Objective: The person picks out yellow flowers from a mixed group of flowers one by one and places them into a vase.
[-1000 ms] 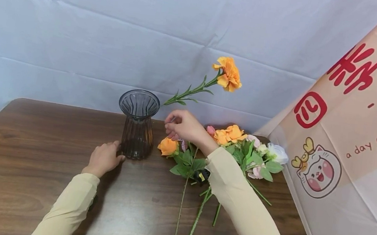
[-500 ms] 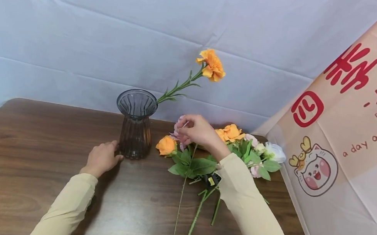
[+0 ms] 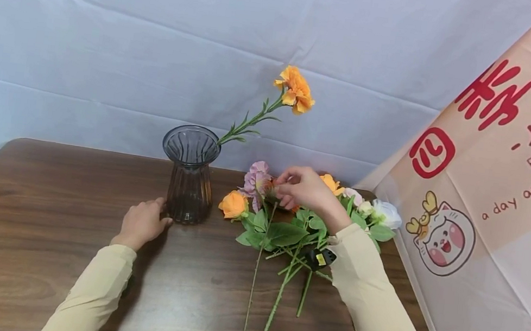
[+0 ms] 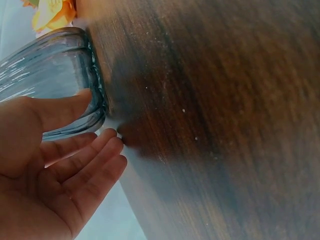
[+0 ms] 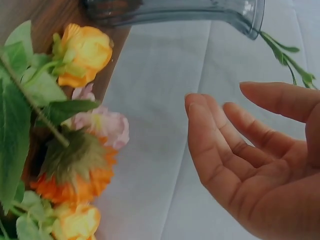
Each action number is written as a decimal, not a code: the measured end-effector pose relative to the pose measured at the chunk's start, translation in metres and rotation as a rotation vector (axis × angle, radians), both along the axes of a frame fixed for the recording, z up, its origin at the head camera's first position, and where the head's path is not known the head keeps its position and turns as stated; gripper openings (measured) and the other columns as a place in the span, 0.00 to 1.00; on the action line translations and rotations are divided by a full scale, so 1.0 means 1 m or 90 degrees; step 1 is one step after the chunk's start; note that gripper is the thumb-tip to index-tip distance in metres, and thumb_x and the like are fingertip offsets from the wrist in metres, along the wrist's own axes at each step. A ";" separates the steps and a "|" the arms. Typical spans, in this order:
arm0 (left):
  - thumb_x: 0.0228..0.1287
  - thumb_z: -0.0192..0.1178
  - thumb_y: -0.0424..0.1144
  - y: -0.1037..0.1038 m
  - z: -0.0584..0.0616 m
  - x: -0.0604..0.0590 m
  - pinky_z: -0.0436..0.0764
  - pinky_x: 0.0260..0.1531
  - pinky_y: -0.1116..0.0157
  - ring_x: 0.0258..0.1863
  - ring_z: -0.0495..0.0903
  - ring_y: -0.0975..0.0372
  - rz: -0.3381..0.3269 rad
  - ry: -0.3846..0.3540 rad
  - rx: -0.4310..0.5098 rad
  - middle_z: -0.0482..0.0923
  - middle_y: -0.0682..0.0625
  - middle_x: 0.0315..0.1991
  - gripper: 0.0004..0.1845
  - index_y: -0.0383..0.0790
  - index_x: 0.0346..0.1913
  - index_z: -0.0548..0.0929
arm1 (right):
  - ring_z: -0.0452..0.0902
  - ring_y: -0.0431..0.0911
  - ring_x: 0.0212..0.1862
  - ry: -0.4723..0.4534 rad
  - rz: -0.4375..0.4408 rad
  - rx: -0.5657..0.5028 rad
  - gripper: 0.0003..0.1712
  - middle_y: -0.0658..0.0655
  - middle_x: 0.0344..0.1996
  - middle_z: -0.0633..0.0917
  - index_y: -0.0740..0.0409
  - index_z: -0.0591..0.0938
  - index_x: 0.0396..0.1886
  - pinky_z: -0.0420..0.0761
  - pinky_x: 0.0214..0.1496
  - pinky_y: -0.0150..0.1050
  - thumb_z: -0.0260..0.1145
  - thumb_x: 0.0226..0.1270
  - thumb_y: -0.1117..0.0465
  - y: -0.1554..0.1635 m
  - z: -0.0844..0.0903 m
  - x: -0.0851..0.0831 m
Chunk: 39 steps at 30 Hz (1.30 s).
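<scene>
Head view high above the table (image 3: 39, 249); wrist views close, sharing the vase (image 3: 189, 174) and flowers (image 3: 289, 212).

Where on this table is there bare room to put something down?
The table lies bare left of the vase and left hand, and along the near edge between both sleeves. It is crowded right of the vase, where the pile of flowers lies under the right hand.

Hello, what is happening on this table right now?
A person is arranging flowers. The left hand rests against the base of the glass vase, which holds one orange flower. The right hand hovers open over the pile of flowers on the wooden table, gripping nothing.
</scene>
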<state>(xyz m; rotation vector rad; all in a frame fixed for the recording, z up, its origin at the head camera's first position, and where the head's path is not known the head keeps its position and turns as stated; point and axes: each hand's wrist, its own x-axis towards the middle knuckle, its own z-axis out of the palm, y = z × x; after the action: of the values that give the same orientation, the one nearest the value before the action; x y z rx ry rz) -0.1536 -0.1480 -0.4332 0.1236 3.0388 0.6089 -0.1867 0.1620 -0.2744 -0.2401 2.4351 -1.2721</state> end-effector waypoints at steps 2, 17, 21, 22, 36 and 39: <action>0.58 0.61 0.41 0.000 0.000 0.000 0.74 0.37 0.45 0.37 0.76 0.39 0.000 0.001 0.002 0.77 0.31 0.43 0.25 0.24 0.53 0.71 | 0.78 0.53 0.26 -0.001 -0.006 0.000 0.09 0.67 0.30 0.79 0.71 0.75 0.40 0.81 0.29 0.42 0.55 0.64 0.69 0.007 -0.001 0.001; 0.58 0.61 0.40 0.000 -0.001 0.000 0.74 0.36 0.46 0.36 0.77 0.40 0.000 0.007 -0.001 0.78 0.31 0.41 0.25 0.24 0.52 0.72 | 0.79 0.47 0.25 -0.022 -0.094 -0.005 0.13 0.63 0.30 0.81 0.74 0.71 0.44 0.81 0.33 0.45 0.57 0.63 0.69 0.068 -0.022 0.007; 0.58 0.61 0.41 0.000 -0.001 0.000 0.74 0.36 0.46 0.36 0.77 0.39 0.005 0.004 -0.001 0.77 0.31 0.42 0.25 0.24 0.52 0.72 | 0.79 0.47 0.25 -0.014 -0.108 0.007 0.13 0.67 0.31 0.80 0.75 0.70 0.43 0.81 0.32 0.44 0.56 0.64 0.68 0.087 -0.028 0.011; 0.58 0.61 0.41 0.000 -0.001 0.000 0.74 0.36 0.46 0.36 0.77 0.40 0.005 0.003 -0.001 0.77 0.31 0.42 0.25 0.24 0.52 0.72 | 0.79 0.47 0.25 -0.013 -0.109 0.008 0.13 0.66 0.30 0.80 0.76 0.71 0.43 0.81 0.32 0.44 0.56 0.65 0.68 0.093 -0.030 0.012; 0.58 0.61 0.40 0.000 0.000 0.000 0.74 0.36 0.46 0.36 0.77 0.39 0.004 0.003 -0.002 0.77 0.31 0.41 0.24 0.25 0.52 0.72 | 0.79 0.47 0.26 -0.081 -0.163 0.015 0.09 0.59 0.25 0.81 0.75 0.72 0.38 0.81 0.32 0.44 0.51 0.65 0.70 0.149 -0.069 0.026; 0.58 0.61 0.40 0.001 0.001 0.001 0.74 0.36 0.46 0.36 0.77 0.39 0.003 0.001 -0.003 0.77 0.31 0.40 0.24 0.24 0.52 0.72 | 0.79 0.48 0.26 -0.089 -0.171 0.020 0.10 0.60 0.26 0.81 0.76 0.72 0.38 0.81 0.32 0.45 0.52 0.64 0.70 0.156 -0.078 0.028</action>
<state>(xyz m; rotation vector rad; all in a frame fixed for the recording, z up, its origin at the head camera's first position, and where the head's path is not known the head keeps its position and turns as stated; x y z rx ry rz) -0.1530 -0.1475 -0.4321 0.1180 3.0430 0.6021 -0.1582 0.3180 -0.3524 0.1852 2.4233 -1.3072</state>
